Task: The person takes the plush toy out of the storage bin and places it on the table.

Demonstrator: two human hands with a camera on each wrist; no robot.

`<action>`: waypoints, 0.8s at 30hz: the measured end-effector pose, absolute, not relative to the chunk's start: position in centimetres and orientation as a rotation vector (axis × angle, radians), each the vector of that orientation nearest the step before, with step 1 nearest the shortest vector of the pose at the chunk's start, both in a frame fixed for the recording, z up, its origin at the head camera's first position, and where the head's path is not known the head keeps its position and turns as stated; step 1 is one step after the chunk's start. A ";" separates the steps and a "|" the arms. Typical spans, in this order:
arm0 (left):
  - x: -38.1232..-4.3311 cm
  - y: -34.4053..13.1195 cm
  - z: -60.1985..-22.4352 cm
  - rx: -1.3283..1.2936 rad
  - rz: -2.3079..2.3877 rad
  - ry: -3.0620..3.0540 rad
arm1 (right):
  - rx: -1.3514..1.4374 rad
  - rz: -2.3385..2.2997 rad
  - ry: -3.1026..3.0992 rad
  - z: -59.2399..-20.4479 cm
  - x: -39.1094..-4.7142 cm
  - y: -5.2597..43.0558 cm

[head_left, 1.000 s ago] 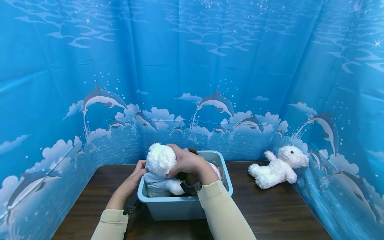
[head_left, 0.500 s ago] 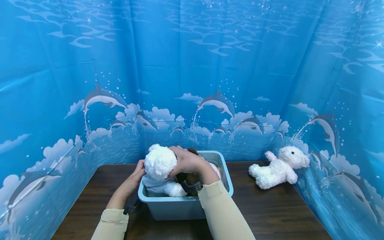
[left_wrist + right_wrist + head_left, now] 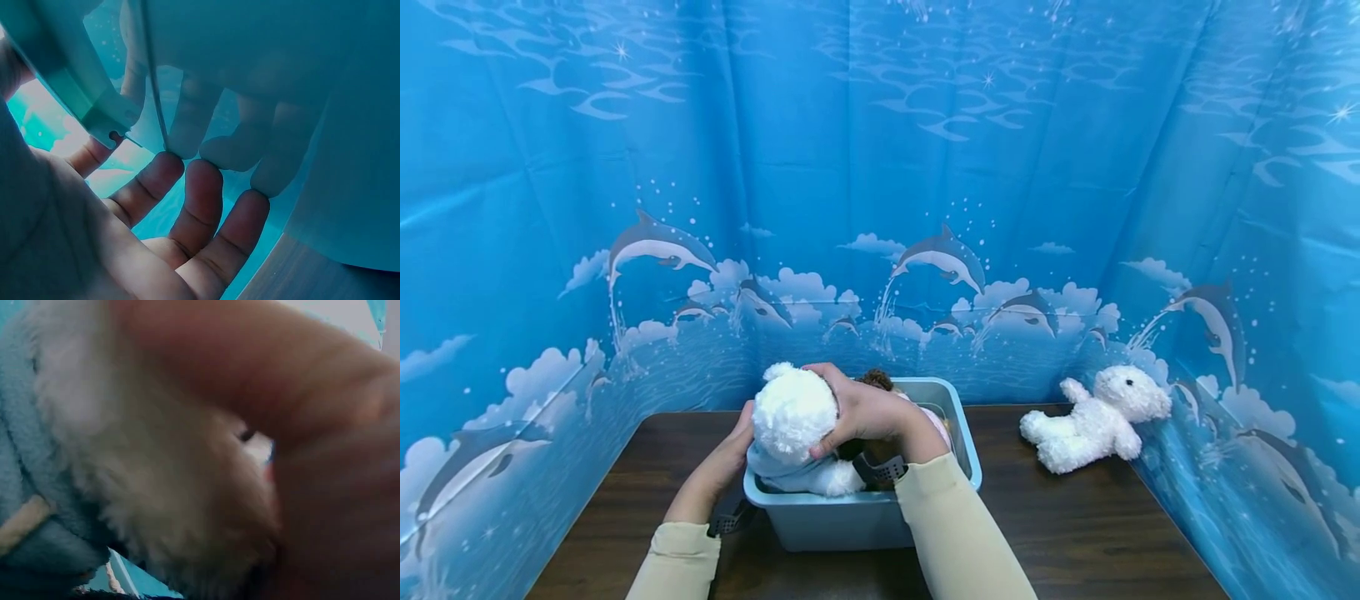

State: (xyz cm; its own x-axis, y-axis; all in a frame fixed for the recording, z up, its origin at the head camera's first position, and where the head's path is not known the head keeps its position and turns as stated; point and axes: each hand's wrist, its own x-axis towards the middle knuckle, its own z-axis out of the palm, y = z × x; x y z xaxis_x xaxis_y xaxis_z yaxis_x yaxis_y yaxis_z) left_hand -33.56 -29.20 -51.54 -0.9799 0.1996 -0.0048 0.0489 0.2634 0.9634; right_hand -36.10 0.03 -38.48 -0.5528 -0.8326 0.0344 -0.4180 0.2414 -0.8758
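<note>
A white fluffy plush toy (image 3: 793, 412) in light-blue clothing sits at the left end of a light-blue plastic bin (image 3: 842, 525). My right hand (image 3: 865, 408) grips its head from the right, thumb at the near side. In the right wrist view, white fur (image 3: 156, 481) and blue cloth (image 3: 25, 412) lie close under the blurred fingers (image 3: 312, 375). My left hand (image 3: 726, 454) is at the bin's left rim. In the left wrist view its curled fingers (image 3: 203, 194) press their tips to the bin's outer wall (image 3: 337, 187), with the thumb over the rim.
A brown curly-haired thing (image 3: 877, 379) and something pink (image 3: 936, 421) are in the bin, partly hidden by my right arm. Another white plush toy (image 3: 1093, 425) lies on the dark wooden table (image 3: 1022, 525) at right. A dolphin-print curtain (image 3: 880, 192) surrounds the table.
The plush toy's head has shifted left and slightly down, leaning toward the left rim. My right hand has moved left with it; the left hand stays at the rim.
</note>
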 end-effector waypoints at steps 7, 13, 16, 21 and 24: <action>-33.6 -29.1 -52.0 0.310 1.853 2.413 | -1.154 -1.309 1.923 -38.5 -35.9 0.4; -34.0 -28.9 -51.8 0.329 1.863 2.428 | -1.149 -1.299 1.885 -38.4 -36.2 0.2; -34.1 -28.9 -51.7 0.338 1.858 2.451 | -1.146 -1.332 1.879 -38.3 -36.3 0.2; -34.2 -29.0 -51.6 0.335 1.876 2.451 | -1.212 -1.488 1.833 -38.5 -36.5 0.4; -34.1 -29.0 -51.6 0.322 1.864 2.452 | -1.243 -1.562 1.788 -38.5 -36.5 0.5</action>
